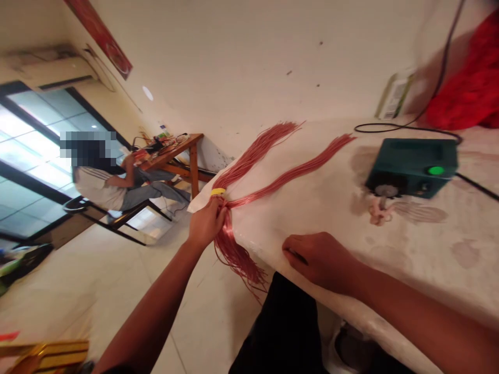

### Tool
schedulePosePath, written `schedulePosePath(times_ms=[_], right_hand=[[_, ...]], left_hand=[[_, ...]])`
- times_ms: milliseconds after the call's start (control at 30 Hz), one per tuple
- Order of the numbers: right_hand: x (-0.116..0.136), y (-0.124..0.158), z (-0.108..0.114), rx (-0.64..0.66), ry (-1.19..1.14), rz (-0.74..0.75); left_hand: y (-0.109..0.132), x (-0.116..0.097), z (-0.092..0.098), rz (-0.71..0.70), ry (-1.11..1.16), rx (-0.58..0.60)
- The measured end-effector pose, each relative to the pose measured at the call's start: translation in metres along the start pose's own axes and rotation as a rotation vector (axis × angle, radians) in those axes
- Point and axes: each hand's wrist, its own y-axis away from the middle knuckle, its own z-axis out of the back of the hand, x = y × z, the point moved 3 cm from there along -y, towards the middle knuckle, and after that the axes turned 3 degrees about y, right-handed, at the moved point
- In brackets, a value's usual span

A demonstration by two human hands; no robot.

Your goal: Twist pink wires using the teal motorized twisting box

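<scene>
My left hand (206, 222) is closed around a bundle of thin reddish wires (253, 156) at the table's left edge. A yellow band (217, 191) sits around the bundle just above my fingers. From my grip a thick strand and a thinner strand (300, 169) fan out across the table, while the other ends (241, 259) hang below my hand over the edge. My right hand (312, 257) is curled near the table's front edge, apart from the wires. Whatever its fingers may hold is hidden.
A green machine (417, 166) with a green button and a cord stands at the right on the white table (319, 208). Red material (468, 93) is piled behind it. Across the room a person (101, 182) sits at a wooden table (183, 148).
</scene>
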Motion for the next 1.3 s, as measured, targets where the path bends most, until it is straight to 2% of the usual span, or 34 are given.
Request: schedulePosePath(times_ms=[167, 267, 333, 400, 567, 633, 733, 933, 1067, 1167, 1300], right_hand=[[-0.004, 0.001, -0.005, -0.018, -0.020, -0.007], [-0.003, -0.001, -0.004, 0.004, -0.012, -0.008], [-0.002, -0.001, -0.003, 0.017, 0.005, -0.019], [-0.001, -0.002, -0.001, 0.023, 0.017, -0.031], [0.000, -0.002, 0.003, 0.028, -0.001, -0.032], [0.000, -0.002, 0.004, 0.025, -0.008, -0.021], [0.000, -0.003, 0.004, 0.014, -0.022, -0.005], [-0.002, -0.004, 0.005, 0.004, -0.035, 0.022], [-0.002, -0.004, 0.005, 0.006, -0.014, 0.031], [-0.003, -0.005, 0.004, -0.001, 0.013, 0.028], [-0.002, -0.004, 0.010, 0.035, 0.050, 0.000]], left_hand=[[0.016, 0.016, 0.001, -0.091, 0.004, -0.074], [0.014, 0.008, 0.009, -0.186, 0.078, -0.119], [0.002, -0.004, 0.015, -0.264, 0.141, -0.131], [-0.018, -0.018, 0.017, -0.352, 0.198, -0.086], [-0.071, -0.046, 0.004, -0.521, 0.262, 0.198], [-0.082, -0.048, 0.000, -0.521, 0.264, 0.270], [-0.085, -0.047, -0.002, -0.488, 0.256, 0.308], [-0.079, -0.050, 0.007, -0.429, 0.235, 0.236], [-0.086, -0.055, 0.007, -0.331, 0.257, 0.208], [-0.101, -0.074, 0.002, -0.327, 0.335, 0.297], [-0.131, -0.128, -0.004, -0.372, 0.448, 0.434]])
